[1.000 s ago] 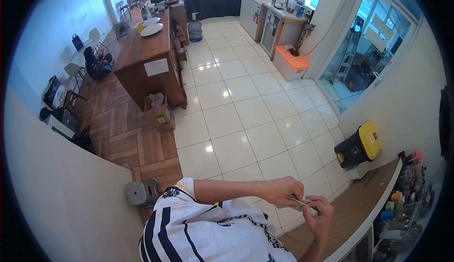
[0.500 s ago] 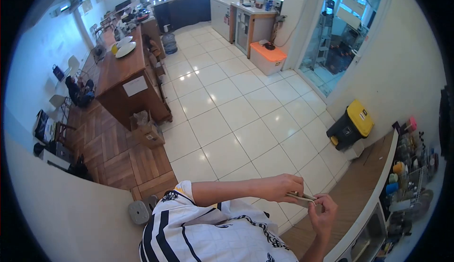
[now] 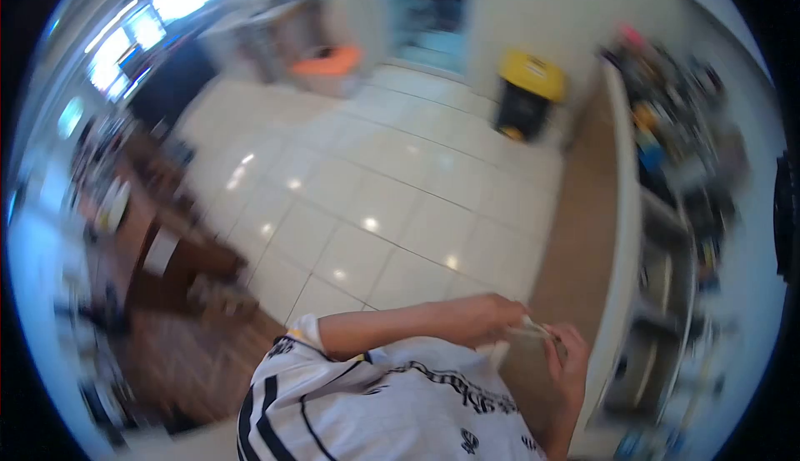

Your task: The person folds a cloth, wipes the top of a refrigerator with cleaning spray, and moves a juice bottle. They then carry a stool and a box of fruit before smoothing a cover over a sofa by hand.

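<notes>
My left hand (image 3: 493, 319) reaches across from the left in front of my shirt, its fingers closed on one end of a thin pale folded strip (image 3: 533, 326). Opposite it, my right hand (image 3: 569, 359) pinches the other end between thumb and fingers. The strip spans the short gap between both hands. Blur and the fingers hide parts of it, and I cannot tell what kind of thing it is. Both hands are close together at waist height, left of the sink counter.
A counter (image 3: 617, 294) with a double sink (image 3: 646, 361) runs along the right, crowded with dishes behind. A black bin with a yellow lid (image 3: 533, 78) stands against the far wall. An orange-lidded box (image 3: 329, 65) and wooden counter (image 3: 137, 249) lie farther left.
My view has swung to the right, bringing the sink fully into sight and shifting the room leftward. Both hands still hold the pale strip between them.
</notes>
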### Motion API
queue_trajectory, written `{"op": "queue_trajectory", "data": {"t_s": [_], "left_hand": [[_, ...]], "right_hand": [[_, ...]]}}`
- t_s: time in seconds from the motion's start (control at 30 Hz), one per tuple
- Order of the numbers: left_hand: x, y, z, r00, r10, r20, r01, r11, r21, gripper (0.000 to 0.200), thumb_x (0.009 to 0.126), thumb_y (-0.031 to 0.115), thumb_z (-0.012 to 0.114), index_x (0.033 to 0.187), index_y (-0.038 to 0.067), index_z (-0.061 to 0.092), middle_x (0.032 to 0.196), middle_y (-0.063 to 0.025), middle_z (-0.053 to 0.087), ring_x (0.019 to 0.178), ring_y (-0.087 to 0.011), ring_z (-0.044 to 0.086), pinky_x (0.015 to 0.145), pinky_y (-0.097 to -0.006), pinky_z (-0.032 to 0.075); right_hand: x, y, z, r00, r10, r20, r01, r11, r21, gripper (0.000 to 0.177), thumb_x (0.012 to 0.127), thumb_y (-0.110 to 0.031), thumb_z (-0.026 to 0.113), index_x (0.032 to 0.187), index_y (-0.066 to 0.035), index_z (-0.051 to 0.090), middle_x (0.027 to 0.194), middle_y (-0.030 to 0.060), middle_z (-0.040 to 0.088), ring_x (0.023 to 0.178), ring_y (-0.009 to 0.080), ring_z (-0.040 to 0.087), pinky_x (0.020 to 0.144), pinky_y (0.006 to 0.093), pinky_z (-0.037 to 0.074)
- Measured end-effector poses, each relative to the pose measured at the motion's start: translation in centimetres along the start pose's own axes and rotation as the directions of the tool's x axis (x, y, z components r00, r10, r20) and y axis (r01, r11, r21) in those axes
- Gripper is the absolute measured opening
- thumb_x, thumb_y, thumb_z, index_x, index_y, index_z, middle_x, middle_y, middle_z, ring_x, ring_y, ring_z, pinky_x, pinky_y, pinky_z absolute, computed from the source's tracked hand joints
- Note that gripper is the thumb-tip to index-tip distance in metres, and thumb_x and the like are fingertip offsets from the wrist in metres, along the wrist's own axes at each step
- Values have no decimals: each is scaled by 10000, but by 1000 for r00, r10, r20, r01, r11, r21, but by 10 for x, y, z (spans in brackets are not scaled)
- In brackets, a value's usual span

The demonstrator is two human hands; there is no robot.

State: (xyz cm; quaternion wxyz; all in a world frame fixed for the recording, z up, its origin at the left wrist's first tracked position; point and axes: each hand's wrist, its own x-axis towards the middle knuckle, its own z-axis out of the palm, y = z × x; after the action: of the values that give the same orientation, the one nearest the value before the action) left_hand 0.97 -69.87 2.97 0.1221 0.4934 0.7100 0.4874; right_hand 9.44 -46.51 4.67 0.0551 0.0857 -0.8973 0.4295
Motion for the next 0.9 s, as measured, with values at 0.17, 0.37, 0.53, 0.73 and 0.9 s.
{"op": "queue_trajectory", "data": {"t_s": [0.17,0.37,0.53,0.73,0.9], "left_hand": [[66,20,49,939,-161,302,226,954,-195,468,849,40,617,1288,70,456,987,-169,679,905,-380,648,795,-416,524],[128,15,167,816,32,577,194,925,-327,299,844,18,643,1142,17,617,980,-126,696,904,-204,678,800,-310,527],[166,28,268,717,192,670,224,847,-482,271,868,-2,608,1139,-15,608,974,-105,685,878,-143,651,782,-289,520],[210,38,394,613,110,783,281,895,-346,312,884,45,613,1184,-24,567,960,-91,661,819,-127,615,763,-266,492],[263,34,490,853,114,509,195,835,-514,415,905,113,618,1281,-9,493,1068,-135,651,912,-156,625,790,-275,501]], "right_hand": [[-74,14,-42,946,113,-303,-96,993,71,130,796,0,616,925,15,621,901,162,634,839,286,627,737,332,484],[-198,32,-68,717,493,-492,-414,870,268,159,839,-77,604,979,-10,636,866,105,676,756,230,645,694,324,496],[-280,51,-57,379,571,-728,-472,796,379,158,885,-82,561,1009,9,598,835,110,647,759,178,629,680,293,487],[-338,115,-67,-55,625,-779,-502,657,562,202,932,-153,548,1030,22,561,807,140,631,724,233,623,681,328,497],[-405,254,-106,-223,340,-914,-708,588,391,242,920,-176,573,1073,12,567,1061,175,608,954,318,587,837,417,458]]}}
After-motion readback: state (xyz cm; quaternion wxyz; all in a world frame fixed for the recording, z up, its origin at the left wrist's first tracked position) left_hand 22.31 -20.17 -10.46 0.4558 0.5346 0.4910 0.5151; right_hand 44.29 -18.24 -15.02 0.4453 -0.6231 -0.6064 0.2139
